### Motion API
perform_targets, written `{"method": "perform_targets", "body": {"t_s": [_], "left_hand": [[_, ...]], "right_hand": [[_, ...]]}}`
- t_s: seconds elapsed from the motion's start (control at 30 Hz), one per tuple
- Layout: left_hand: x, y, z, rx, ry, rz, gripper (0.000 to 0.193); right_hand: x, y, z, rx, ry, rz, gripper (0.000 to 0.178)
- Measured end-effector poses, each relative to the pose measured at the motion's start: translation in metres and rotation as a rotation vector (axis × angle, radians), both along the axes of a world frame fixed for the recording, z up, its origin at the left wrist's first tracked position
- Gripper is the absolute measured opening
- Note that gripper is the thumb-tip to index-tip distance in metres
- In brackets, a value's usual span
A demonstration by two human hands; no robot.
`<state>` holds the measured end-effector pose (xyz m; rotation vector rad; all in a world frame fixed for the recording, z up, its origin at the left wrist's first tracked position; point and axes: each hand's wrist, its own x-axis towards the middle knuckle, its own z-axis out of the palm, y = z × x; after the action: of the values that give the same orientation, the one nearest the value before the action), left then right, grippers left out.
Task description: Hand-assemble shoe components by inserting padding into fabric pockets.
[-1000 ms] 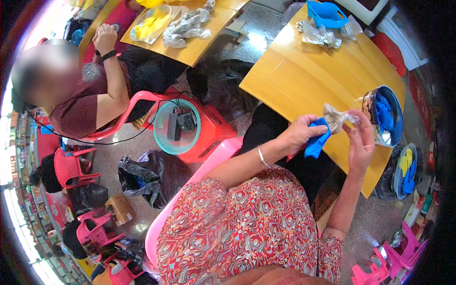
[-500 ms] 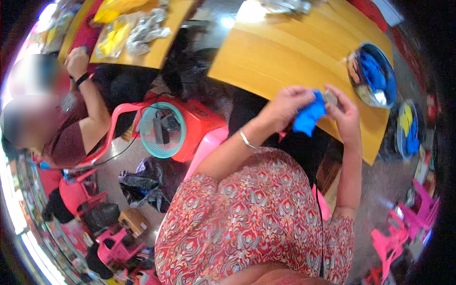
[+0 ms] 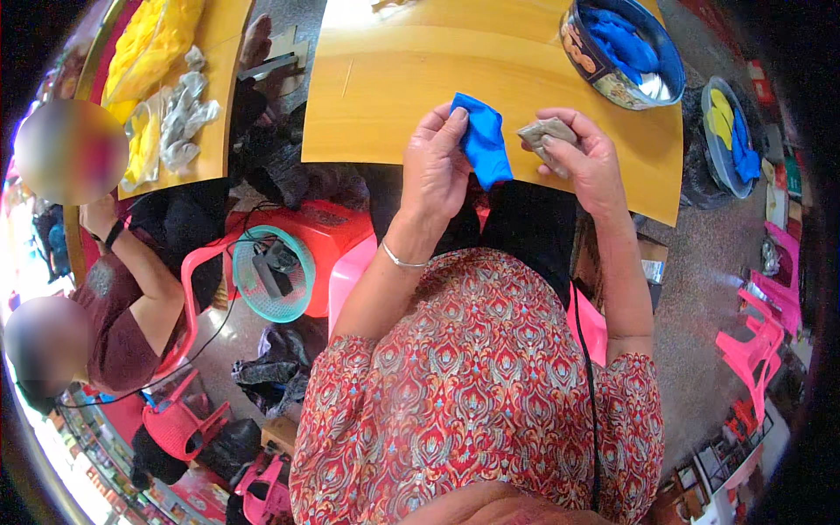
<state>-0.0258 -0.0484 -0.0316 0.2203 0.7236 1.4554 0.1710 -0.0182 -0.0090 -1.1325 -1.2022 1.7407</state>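
A piece of blue fabric (image 3: 484,144) hangs from my left hand (image 3: 436,157), pinched near its upper edge between thumb and fingers. My right hand (image 3: 588,162) grips a small folded grey-beige piece (image 3: 549,142), its thumb pressed on top; I cannot tell what it is made of. Both hands are raised close to the near edge of the wooden table (image 3: 420,79), a short gap between them. Beyond my right hand stands a round dark tin (image 3: 626,92) that holds more blue fabric pieces (image 3: 621,44).
On the right, a tub (image 3: 713,144) holds yellow and blue pieces. Another person sits at a second table (image 3: 214,105) with yellow items (image 3: 157,52) and clear plastic bags (image 3: 181,122). A teal basket (image 3: 306,280) stands on a red stool (image 3: 337,236) to my left.
My hands have moved apart, and the blue fabric now hangs clear in my left hand. The grey-beige piece shows more fully in my right. The view has shifted too.
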Motion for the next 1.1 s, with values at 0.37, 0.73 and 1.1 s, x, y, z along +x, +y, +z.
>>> {"method": "perform_targets", "body": {"t_s": [0.37, 0.73, 1.1], "left_hand": [[0.022, 0.002, 0.007, 0.037, 0.305, 0.056, 0.022], [0.025, -0.010, 0.007, 0.057, 0.720, -0.096, 0.016], [0.025, 0.000, 0.007, 0.362, 1.317, 0.073, 0.007]], "right_hand": [[-0.019, -0.006, -0.003, -0.062, -0.037, 0.085, 0.026], [-0.025, -0.006, -0.008, 0.581, -0.404, -0.082, 0.016], [-0.012, 0.003, -0.015, 0.367, -0.328, -0.023, 0.015]]}}
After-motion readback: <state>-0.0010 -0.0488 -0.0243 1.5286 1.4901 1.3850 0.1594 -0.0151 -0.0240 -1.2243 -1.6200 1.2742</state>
